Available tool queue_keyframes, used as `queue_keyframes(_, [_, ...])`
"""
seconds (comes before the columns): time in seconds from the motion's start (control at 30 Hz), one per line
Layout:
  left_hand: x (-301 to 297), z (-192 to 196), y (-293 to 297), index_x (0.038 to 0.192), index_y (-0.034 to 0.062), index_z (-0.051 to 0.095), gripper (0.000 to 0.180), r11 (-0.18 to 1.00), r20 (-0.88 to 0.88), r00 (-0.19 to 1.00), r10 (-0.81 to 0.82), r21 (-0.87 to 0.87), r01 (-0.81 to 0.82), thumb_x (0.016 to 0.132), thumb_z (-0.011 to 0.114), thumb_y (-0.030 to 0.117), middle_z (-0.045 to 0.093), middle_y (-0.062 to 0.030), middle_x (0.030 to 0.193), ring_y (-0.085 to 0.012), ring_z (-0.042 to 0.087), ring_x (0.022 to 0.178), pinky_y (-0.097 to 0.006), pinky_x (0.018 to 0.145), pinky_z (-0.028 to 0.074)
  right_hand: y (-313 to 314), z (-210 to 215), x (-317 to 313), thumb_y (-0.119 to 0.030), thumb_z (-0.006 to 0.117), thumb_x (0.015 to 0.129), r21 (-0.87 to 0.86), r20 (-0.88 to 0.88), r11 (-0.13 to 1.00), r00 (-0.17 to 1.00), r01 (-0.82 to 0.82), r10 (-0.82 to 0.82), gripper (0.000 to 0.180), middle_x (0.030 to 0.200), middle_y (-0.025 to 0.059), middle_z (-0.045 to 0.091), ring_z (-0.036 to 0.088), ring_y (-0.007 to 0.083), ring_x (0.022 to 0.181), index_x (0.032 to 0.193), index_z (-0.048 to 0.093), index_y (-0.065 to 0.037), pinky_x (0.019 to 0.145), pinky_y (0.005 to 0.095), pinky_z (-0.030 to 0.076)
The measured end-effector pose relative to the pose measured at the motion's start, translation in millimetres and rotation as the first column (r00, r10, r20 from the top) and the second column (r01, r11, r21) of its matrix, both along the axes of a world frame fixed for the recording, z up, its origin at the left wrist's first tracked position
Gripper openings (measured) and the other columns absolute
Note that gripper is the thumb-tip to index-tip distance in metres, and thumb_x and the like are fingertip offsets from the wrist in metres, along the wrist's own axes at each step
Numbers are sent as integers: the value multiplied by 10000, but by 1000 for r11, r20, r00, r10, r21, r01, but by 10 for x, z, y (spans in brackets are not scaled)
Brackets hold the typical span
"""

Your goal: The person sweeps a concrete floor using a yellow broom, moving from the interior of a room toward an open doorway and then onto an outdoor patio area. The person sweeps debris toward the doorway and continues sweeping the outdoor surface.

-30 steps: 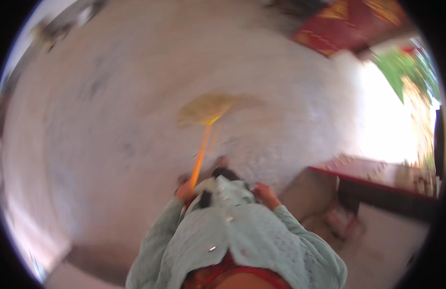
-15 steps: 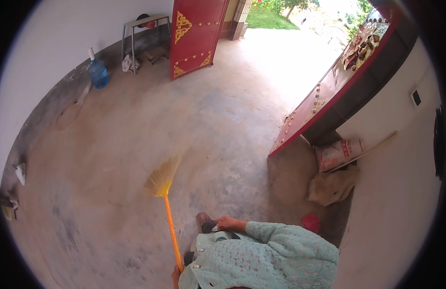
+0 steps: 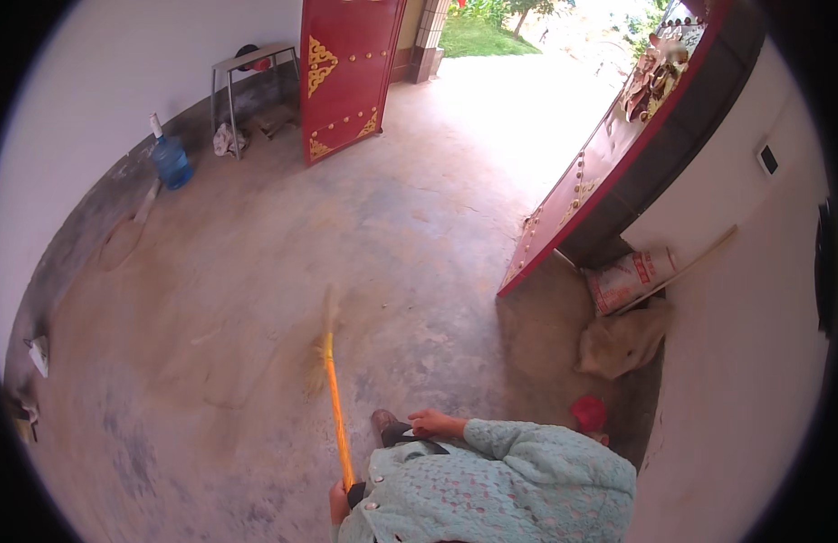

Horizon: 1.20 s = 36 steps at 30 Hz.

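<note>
My left hand (image 3: 339, 504) is closed around the lower end of an orange broom handle (image 3: 340, 425), beside the front of my green knitted top. The handle slants up and away over the concrete floor to the yellow broom head (image 3: 328, 342). Its bristles show narrow and smeared by motion; some fan out faintly left of the handle. In front of my body my right hand (image 3: 437, 423) holds nothing that I can see, its fingers loosely bent and a little apart. Just left of it shows a brown shoe (image 3: 383, 420).
Two red door leaves (image 3: 351, 81) (image 3: 564, 208) stand open onto bright ground. A blue water bottle (image 3: 172, 163) and a metal-legged stand (image 3: 253, 60) line the left wall. At right lie a printed sack (image 3: 629, 281), a tan sack (image 3: 622, 344), a pole (image 3: 686, 265) and a pink-red object (image 3: 588, 414).
The broom head has swung right and turned, so its wide fan now looks thin. My left hand has risen slightly with the handle. My right hand has shifted slightly right, and the view has shifted.
</note>
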<state>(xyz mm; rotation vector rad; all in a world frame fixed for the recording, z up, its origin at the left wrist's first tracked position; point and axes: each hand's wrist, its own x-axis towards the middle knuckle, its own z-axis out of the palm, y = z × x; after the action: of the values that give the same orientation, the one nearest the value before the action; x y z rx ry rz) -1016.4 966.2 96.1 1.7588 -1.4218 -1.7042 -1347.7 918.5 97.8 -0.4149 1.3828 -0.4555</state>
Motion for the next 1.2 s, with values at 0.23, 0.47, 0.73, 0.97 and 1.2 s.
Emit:
queue_keyframes(0.23, [461,436,500,942,26,494,320,972,327,916,234,-109,-209,699,513,233,527,-163,773,-267,511,717,-350,595,408,-48,-205,63,-134,495,759,-7,-28,992,992,-124,124,418,682,34,550,493,96,541,1159,435,-24,454,217,388])
queue_keyframes(0.47, [1248,-198,1087,1219,62,284,538,976,690,694,204,-196,-92,730,477,178,422,-226,1120,-255,413,1044,-342,892,294,-44,-282,42,-140,489,745,-169,-85,934,949,-315,304,323,643,-4,519,453,78,538,1049,533,-41,460,224,350])
queue_keyframes(0.73, [1488,-456,714,1135,46,302,486,943,691,649,319,-163,-290,696,495,125,439,-182,982,-242,440,896,-333,768,331,-47,-237,-48,-154,483,733,-149,-56,949,960,-278,273,317,650,-6,515,450,75,551,1014,540,-18,472,225,346])
queue_keyframes(0.97, [1109,-787,295,1012,24,351,396,825,288,800,527,54,-563,658,519,80,471,-129,795,-230,481,701,-325,603,383,-114,-20,-82,-156,463,740,-243,-109,923,954,-300,281,320,668,1,518,460,75,602,1001,533,15,524,236,363])
queue_keyframes(1.2, [286,-749,24,889,2,400,307,796,-144,816,559,366,-481,620,542,35,503,-76,607,-219,523,507,-317,437,436,23,-287,-163,-175,472,725,-160,-123,941,952,-297,280,382,754,26,558,502,99,691,1055,512,15,624,239,403])
